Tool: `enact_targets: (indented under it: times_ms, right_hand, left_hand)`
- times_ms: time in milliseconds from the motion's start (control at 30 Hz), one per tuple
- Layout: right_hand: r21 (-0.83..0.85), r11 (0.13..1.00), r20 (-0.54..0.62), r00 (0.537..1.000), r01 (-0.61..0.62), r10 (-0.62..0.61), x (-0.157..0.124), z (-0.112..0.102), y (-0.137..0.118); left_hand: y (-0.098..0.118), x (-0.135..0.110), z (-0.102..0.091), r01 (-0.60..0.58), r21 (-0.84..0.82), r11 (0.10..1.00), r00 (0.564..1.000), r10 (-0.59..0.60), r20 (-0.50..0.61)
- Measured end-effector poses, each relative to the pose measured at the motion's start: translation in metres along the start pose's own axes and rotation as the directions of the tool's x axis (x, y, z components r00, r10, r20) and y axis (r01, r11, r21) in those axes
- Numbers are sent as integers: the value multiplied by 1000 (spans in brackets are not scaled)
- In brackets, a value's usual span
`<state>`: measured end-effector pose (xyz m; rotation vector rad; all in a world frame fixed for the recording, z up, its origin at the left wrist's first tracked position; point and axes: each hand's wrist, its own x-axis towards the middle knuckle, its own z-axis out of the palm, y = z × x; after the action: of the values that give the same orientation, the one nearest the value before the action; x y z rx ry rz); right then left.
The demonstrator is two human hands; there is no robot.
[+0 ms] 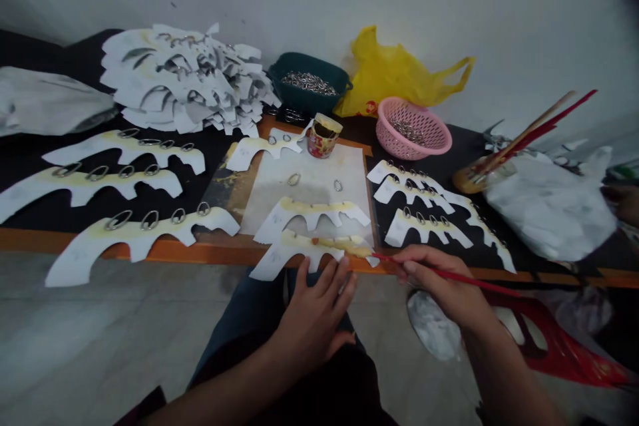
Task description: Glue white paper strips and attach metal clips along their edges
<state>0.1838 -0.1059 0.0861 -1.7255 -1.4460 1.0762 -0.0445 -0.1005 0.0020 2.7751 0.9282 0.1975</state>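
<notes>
My right hand (444, 283) is closed around a thin brush (385, 257) with a red handle, its head lying over a white scalloped cutout (272, 261) at the table's front edge. A yellowish, glue-like coating runs along that cutout's upper edge. My left hand (315, 313) has its fingers spread, with the fingertips on the cutout's lower edge. Just behind lies a second coated cutout (279, 216). Two loose metal rings (294, 179) rest on the pale sheet (314, 170) farther back. A small printed cup (321, 144) with yellowish residue stands at the sheet's far end.
Cutouts with metal rings lie left (144, 226) and right (424, 226). A cutout pile (184, 80), dark green basket (309, 94) and pink basket (414, 130) of metal pieces, and yellow bag (394, 73) stand behind. Long sticks (529, 130) and a white bag (554, 206) are right.
</notes>
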Motion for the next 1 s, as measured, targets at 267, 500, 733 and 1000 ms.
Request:
enact_targets:
  times_ms: [267,500,733,1000]
  right_hand:
    - [343,938,-180,984,50,13,2,-11,2]
    - [536,783,-449,892,316,-52,90,-8,-39]
    - [455,852,-433,900,258,-41,171,14,-78]
    - [409,904,-266,964,126,-13,195,30,-76]
  left_hand:
    - [0,-2,4,19,-20,1000,1000,-19,-18]
    - [-4,-3,12,-3,-48,999,998,0,-57]
    - [-11,-2,16,-82,-49,995,994,79,-76]
    - [-10,-3,17,-27,-60,998,993,20,-119]
